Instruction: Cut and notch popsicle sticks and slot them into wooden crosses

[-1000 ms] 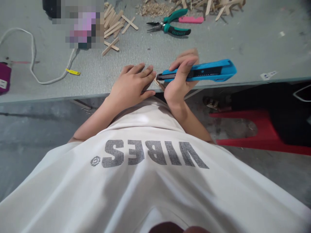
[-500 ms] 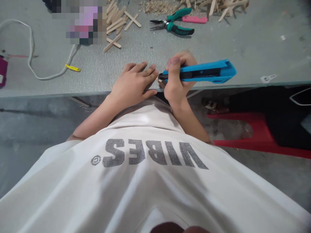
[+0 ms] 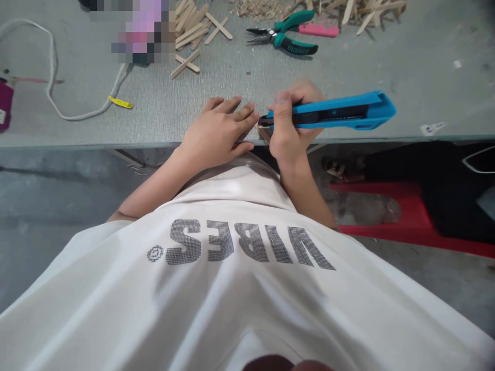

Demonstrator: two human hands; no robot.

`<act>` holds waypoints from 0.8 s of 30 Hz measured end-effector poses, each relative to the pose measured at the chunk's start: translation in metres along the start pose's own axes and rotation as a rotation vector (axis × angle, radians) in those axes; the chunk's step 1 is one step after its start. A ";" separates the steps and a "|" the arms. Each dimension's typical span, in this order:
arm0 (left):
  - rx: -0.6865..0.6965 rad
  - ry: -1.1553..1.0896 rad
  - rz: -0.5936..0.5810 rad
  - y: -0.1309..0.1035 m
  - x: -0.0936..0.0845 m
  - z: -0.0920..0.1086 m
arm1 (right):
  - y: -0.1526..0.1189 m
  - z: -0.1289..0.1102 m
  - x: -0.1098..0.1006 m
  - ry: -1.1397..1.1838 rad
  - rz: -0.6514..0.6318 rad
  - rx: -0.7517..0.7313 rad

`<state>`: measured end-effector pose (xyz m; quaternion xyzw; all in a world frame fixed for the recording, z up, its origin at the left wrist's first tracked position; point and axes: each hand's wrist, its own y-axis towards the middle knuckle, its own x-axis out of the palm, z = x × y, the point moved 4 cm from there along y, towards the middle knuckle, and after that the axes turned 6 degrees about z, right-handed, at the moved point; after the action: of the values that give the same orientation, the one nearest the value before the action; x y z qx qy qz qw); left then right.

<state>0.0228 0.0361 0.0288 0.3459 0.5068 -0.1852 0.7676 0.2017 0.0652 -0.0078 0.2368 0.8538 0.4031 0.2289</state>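
My right hand [image 3: 292,121] is wrapped round a blue utility knife [image 3: 375,111], thumb on top. The knife's dark front end points left, close to the fingertips of my left hand. That left hand [image 3: 222,126] lies flat at the table's near edge with its fingers stretched out. Between the two hands a small piece of wooden stick [image 3: 263,133] shows at the edge. The knife's tip is at this piece; most of it is hidden by my hands, and I cannot tell how firmly the left fingers press on it.
On the grey table [image 3: 371,67] lie green-handled pliers [image 3: 284,36], a pink-handled tool [image 3: 320,31], wooden sticks [image 3: 189,26], more sticks [image 3: 371,13] and shavings [image 3: 259,7]. A white cable [image 3: 52,67] curves at the left. Below right is a red stool [image 3: 413,211] beside a person's dark clothing.
Both hands and the knife appear slightly further right, and the whole view has shifted a little as well. The knife's tip stays close to the left fingertips; the grip is the same.
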 end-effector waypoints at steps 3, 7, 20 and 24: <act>-0.005 0.003 -0.006 0.000 0.000 0.000 | 0.000 -0.009 -0.001 -0.030 0.015 -0.016; -0.011 0.007 -0.013 -0.001 -0.001 0.000 | -0.004 -0.014 -0.002 -0.015 -0.024 -0.013; -0.019 0.016 -0.048 0.000 -0.003 0.003 | 0.013 -0.012 -0.011 -0.019 -0.138 -0.147; -0.028 0.015 -0.052 0.000 -0.003 0.003 | 0.001 -0.013 -0.016 -0.194 -0.045 -0.173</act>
<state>0.0238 0.0339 0.0327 0.3233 0.5238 -0.1955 0.7635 0.2070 0.0484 0.0038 0.2350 0.7948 0.4453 0.3389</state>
